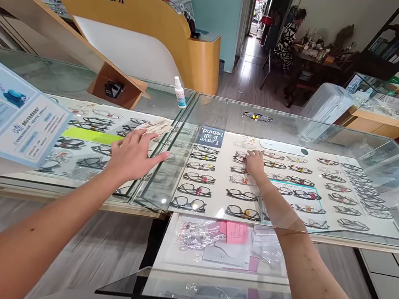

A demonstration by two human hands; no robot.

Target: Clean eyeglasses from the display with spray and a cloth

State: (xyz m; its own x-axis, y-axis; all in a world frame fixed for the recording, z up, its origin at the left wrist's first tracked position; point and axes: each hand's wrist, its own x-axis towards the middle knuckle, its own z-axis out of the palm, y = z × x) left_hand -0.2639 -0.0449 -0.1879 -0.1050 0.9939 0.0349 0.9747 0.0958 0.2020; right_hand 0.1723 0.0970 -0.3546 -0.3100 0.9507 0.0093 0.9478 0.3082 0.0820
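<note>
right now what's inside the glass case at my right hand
The glass case holds rows of eyeglasses and a blue card reading "Leave it all behind". Whatever the right hand and forearm cover can't be seen.

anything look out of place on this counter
One pair of glasses lies alone by the display case's far edge, away from the rows of frames; below, plastic bags and pink paper lie jumbled.

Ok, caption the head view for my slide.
Right hand among eyeglasses in a glass display case, left hand open farther left, a drawer pulled out below.
</note>
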